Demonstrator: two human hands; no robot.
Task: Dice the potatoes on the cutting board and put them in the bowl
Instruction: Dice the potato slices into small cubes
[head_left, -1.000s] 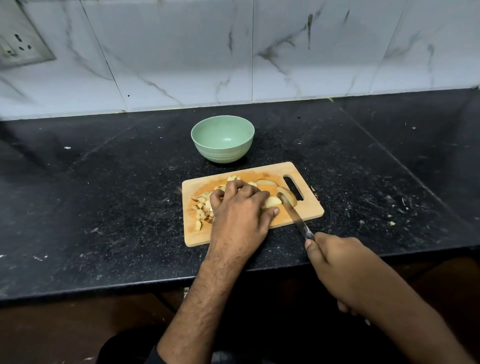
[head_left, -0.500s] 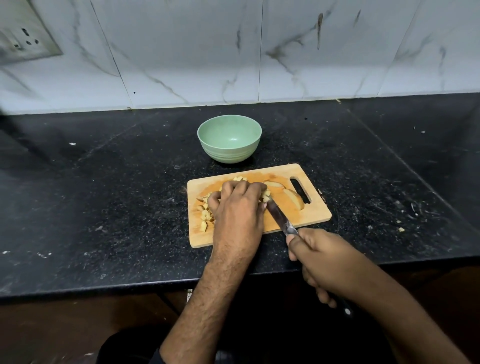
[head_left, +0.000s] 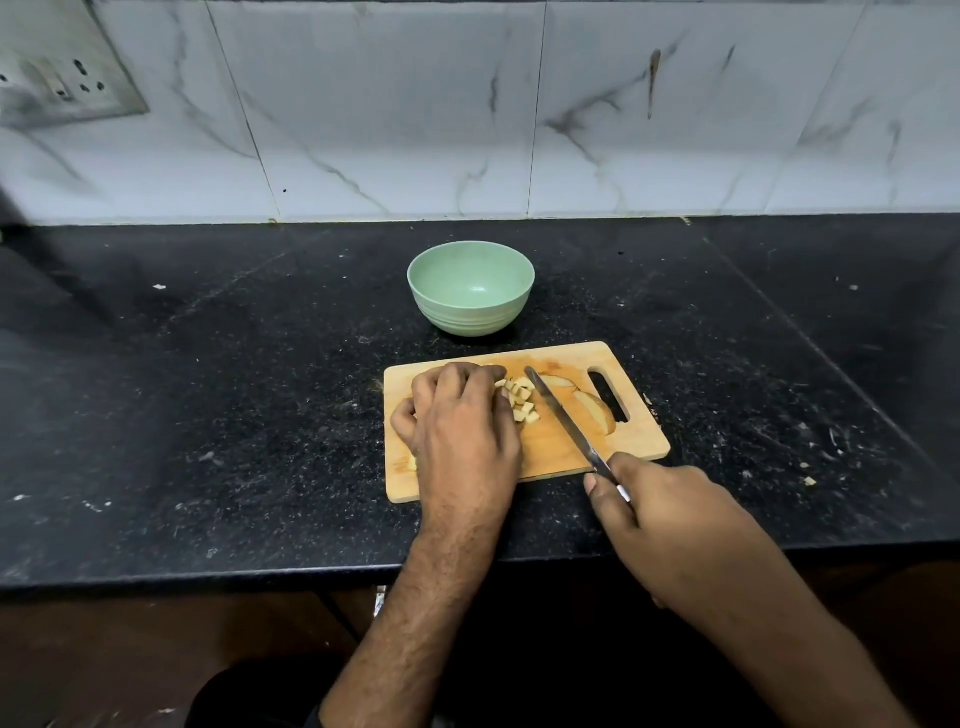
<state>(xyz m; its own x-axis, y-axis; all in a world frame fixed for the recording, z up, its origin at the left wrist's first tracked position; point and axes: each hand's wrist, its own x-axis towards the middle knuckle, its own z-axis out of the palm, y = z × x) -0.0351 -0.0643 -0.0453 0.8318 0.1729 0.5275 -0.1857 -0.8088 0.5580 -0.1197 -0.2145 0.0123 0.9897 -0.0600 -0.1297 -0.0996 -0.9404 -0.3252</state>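
- Gripping the knife (head_left: 563, 422) by its handle, your right hand (head_left: 670, 525) sat at the near right corner of the cutting board (head_left: 550, 452), partly over the table (head_left: 208, 415) edge.
- You had the blade angled away and to the left across the board, its tip near the far edge.
- Your left hand (head_left: 462, 431) lay knuckles-up on the left half of the board, fingers curled down; what it covered could not be made out.
- The diced potato pieces (head_left: 522, 400) lay in a small heap just right of your left fingertips, between that hand and the blade.
- Two uncut potato wedges (head_left: 597, 413) lay on the other side of the blade, beside the board's handle slot.
- The green bowl (head_left: 470, 312) stood on the table just beyond the board's far edge, apart from both of your hands, with no potato visible inside.
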